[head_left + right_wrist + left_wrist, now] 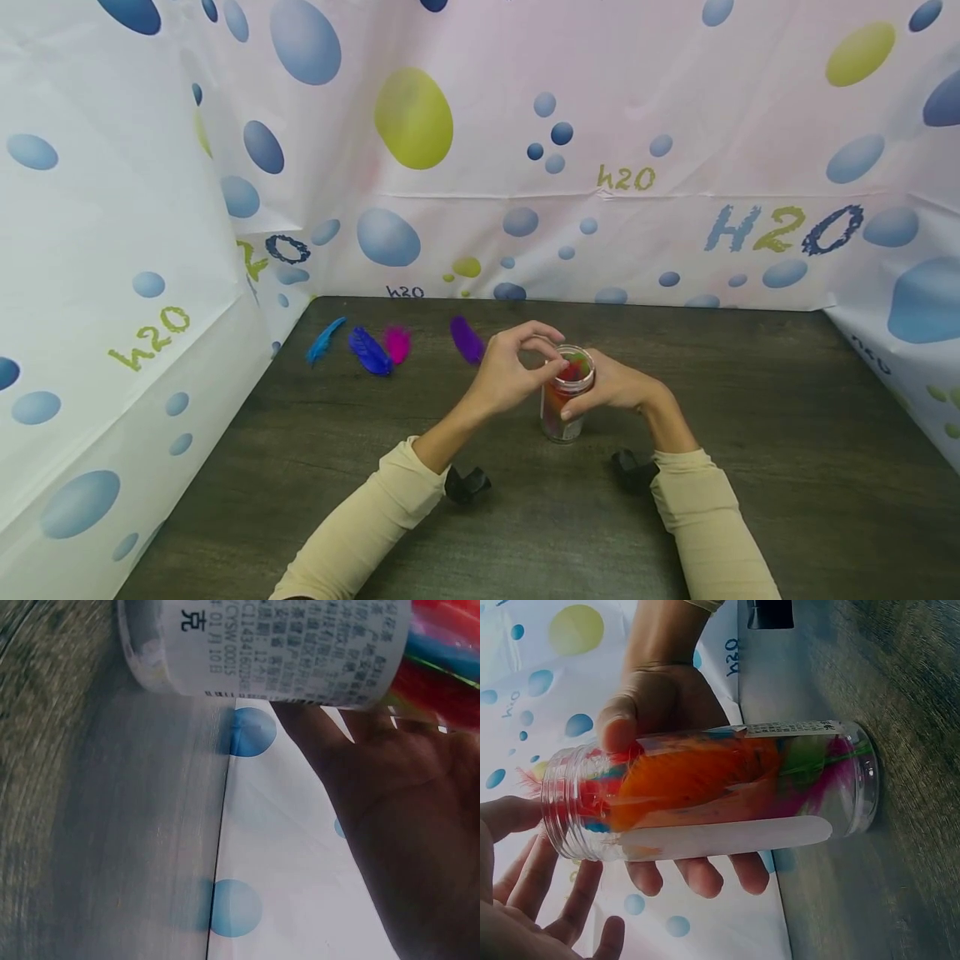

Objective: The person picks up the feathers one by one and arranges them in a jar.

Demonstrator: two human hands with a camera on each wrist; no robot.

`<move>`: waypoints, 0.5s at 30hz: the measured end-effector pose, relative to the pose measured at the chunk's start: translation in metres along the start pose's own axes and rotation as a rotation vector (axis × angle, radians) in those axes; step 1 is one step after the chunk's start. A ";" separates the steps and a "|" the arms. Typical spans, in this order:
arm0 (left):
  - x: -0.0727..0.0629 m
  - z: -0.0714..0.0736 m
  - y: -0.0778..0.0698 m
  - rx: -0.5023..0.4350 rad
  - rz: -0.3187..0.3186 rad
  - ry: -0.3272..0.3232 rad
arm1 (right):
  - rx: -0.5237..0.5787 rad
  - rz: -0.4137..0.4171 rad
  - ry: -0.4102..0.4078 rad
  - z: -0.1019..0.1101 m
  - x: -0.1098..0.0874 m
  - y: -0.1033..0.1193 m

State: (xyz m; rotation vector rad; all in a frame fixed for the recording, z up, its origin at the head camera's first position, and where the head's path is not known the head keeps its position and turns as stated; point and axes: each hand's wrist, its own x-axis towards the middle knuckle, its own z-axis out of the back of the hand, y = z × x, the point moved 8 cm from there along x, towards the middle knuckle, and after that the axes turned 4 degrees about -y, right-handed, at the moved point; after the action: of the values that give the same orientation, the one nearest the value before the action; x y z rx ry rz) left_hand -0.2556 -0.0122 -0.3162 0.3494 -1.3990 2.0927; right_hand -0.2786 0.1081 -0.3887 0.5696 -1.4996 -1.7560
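A clear jar (561, 421) with a threaded mouth and no lid stands upright on the dark table, packed with orange, red, green and magenta feathers (697, 780). My right hand (618, 383) grips it near the top, thumb on the near side and fingers wrapped round the back. My left hand (510, 367) is over the mouth, thumb tip at the rim by the red feathers. Seen from the left wrist, its other fingers spread loosely beside the neck, and red wisps (529, 780) stick out of the mouth. A printed label (300, 652) covers part of the jar.
Loose feathers lie at the back left of the table (300, 467): light blue (325, 340), dark blue (370, 351), pink (397, 342) and purple (467, 340), the last just behind my left hand. A white sheet (495, 125) with blue and green spots surrounds the table's back and sides.
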 end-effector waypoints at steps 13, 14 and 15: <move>0.000 0.018 0.026 -0.084 0.059 -0.083 | 0.007 0.138 0.064 -0.004 0.003 0.004; -0.001 0.019 0.031 -0.072 0.070 -0.085 | 0.012 0.131 0.062 -0.004 0.003 0.003; -0.002 0.020 0.036 -0.064 0.082 -0.088 | 0.015 0.128 0.061 -0.005 0.003 0.004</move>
State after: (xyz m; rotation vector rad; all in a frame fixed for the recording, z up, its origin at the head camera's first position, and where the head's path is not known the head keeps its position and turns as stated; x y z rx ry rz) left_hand -0.2780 -0.0408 -0.3360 0.3674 -1.5520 2.1147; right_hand -0.2762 0.1026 -0.3859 0.5182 -1.4756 -1.6173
